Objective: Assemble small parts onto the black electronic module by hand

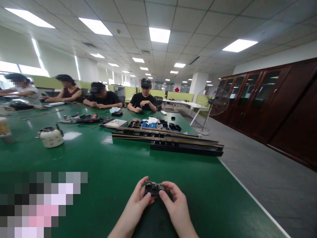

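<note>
Both of my hands hold one small black plastic part (154, 189) over the near side of the green table. My left hand (139, 198) grips its left end, thumb in front and fingers behind. On the opposite end, my right hand (176, 198) pinches it between thumb and fingers. Thin pale strips or wires stick out along its top edge; their exact kind is too small to make out. Parts of the fingers behind the piece are hidden.
Long black rails (185, 147) with thin brass-coloured rods lie across the green table (111, 185). Behind them are black parts and a blue box (149, 125). A cream pot (51, 137) stands left. Several people sit beyond. A standing fan (210, 105) is at right.
</note>
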A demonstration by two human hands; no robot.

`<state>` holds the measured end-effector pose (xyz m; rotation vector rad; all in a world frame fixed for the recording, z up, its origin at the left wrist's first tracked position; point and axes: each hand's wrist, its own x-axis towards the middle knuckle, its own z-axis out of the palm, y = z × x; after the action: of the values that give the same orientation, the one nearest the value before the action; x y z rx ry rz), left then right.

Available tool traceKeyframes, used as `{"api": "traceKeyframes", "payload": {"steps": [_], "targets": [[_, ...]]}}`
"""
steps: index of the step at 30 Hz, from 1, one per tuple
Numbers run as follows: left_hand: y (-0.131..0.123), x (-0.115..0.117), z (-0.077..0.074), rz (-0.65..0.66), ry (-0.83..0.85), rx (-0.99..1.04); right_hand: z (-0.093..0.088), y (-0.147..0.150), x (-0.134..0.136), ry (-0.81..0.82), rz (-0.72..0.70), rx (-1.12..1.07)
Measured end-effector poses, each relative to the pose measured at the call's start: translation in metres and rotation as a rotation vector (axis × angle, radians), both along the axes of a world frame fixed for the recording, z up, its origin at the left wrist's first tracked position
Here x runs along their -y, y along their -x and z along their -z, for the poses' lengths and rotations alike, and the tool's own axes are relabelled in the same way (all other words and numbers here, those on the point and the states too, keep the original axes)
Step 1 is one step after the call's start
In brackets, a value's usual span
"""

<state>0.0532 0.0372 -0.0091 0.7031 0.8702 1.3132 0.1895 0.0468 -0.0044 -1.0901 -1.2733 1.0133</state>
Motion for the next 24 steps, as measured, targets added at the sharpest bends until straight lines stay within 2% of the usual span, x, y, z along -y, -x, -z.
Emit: {"api": "traceKeyframes", "payload": {"steps": [4, 9, 13, 24], "targets": [[0.0, 0.0, 0.0, 0.028, -0.008, -0.007, -0.006, 0.004, 0.004, -0.043, -0.021, 0.053], [-0.002, -0.001, 0.008, 0.01, -0.006, 0.049, -0.007, 0.003, 0.004, -0.136, -0.044, 0.193], [-0.003, -0.003, 0.013, -0.01, -0.002, 0.064, -0.006, 0.001, 0.005, -0.118, -0.054, 0.26], [0.0, -0.004, 0.007, -0.042, 0.054, 0.082, -0.004, 0.001, 0.005, -0.07, -0.136, 0.192]]}}
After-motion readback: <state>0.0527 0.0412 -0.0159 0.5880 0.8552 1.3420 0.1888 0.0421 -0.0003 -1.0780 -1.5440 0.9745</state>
